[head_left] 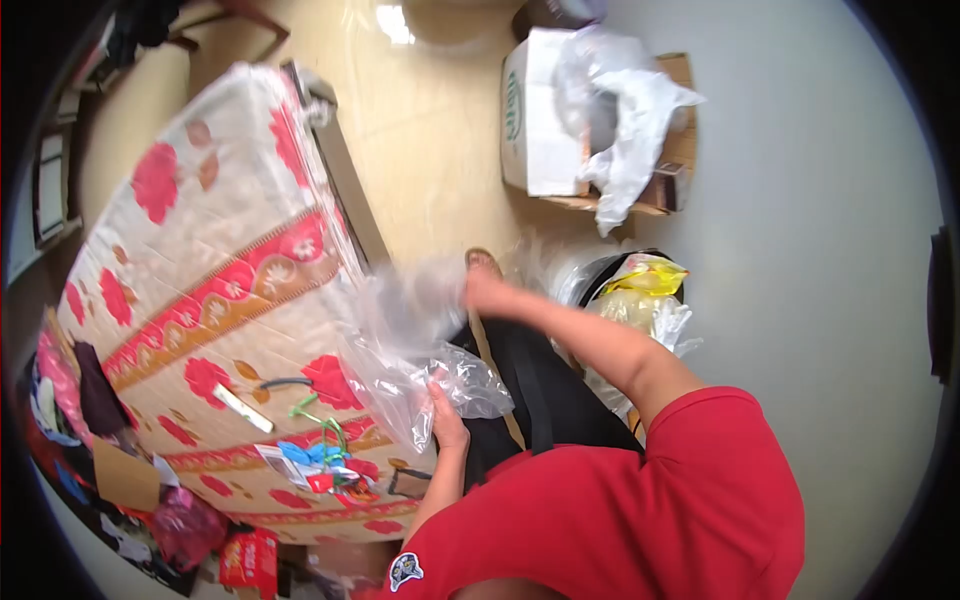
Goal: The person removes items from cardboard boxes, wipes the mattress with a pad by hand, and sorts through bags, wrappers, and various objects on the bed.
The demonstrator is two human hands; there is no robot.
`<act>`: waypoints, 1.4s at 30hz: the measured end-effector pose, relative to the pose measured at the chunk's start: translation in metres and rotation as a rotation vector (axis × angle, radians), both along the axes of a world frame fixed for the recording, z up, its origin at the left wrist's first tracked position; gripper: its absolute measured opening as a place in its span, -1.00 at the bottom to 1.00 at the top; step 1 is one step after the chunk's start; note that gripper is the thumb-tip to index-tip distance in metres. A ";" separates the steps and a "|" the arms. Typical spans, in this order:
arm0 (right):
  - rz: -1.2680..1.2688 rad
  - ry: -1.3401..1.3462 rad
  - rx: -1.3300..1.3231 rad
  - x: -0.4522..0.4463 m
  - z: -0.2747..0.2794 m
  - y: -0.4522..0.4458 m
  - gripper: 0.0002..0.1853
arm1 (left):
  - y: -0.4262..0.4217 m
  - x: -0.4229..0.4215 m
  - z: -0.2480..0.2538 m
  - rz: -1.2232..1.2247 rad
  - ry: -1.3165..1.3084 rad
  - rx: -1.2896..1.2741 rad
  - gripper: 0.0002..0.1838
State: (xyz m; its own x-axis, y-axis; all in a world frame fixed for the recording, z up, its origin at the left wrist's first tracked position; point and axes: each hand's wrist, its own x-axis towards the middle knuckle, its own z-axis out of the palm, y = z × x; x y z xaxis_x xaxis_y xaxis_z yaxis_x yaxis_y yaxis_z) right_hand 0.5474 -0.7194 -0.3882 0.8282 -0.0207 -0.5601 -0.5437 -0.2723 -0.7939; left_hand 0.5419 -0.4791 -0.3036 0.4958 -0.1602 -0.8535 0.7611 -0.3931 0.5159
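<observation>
A crumpled clear plastic bag spreads between my two hands at the bed's edge. My left hand is closed on its lower part, thumb upward. Above it, my right hand is smeared by motion and its fingers do not show singly. A blurred, see-through mass of plastic runs leftward from this hand and seems gripped in it. Whether that mass belongs to the same bag or holds anything is unclear.
On the left is a bed with a flowered sheet, bearing a white stick-like item, a green cord and blue packets. A cardboard box with plastic inside stands upper right. Below it is a bag-filled bin.
</observation>
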 end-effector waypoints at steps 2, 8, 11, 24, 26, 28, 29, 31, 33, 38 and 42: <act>0.020 0.104 0.209 -0.005 0.041 0.045 -0.72 | 0.007 -0.008 -0.004 0.202 0.001 -0.092 -0.53; 0.178 -0.135 0.467 -0.003 0.173 0.042 -0.42 | -0.031 0.032 0.088 0.157 0.082 -0.239 -0.60; -0.030 -0.261 0.218 -0.010 0.233 0.026 -0.33 | -0.059 0.049 0.101 0.136 0.290 -0.264 -0.58; -1.250 0.684 -1.022 -0.189 0.150 -0.292 -0.74 | -0.160 0.099 0.158 -0.360 -0.037 -0.136 -0.54; -0.776 0.743 -1.099 -0.171 0.152 -0.313 -0.78 | -0.164 0.102 0.147 -0.283 -0.039 -0.056 -0.56; -0.409 0.797 -1.105 -0.154 0.135 -0.327 -0.80 | -0.165 0.097 0.141 -0.157 -0.005 0.010 -0.60; -0.288 0.830 -1.092 -0.147 0.118 -0.335 -0.80 | -0.163 0.094 0.137 -0.151 0.013 0.044 -0.61; -0.125 0.829 -1.082 -0.136 0.076 -0.344 -0.78 | -0.161 0.088 0.130 -0.117 0.036 0.109 -0.62; -0.029 0.740 -1.079 -0.140 0.029 -0.350 -0.75 | -0.161 0.080 0.130 -0.132 0.046 0.153 -0.60; -0.283 0.438 0.009 -0.152 -0.075 -0.384 -0.28 | -0.148 0.065 0.129 -0.068 0.073 0.269 -0.61; 0.441 0.790 -0.523 -0.148 -0.065 -0.399 -0.30 | -0.134 0.055 0.130 -0.050 0.057 0.313 -0.61</act>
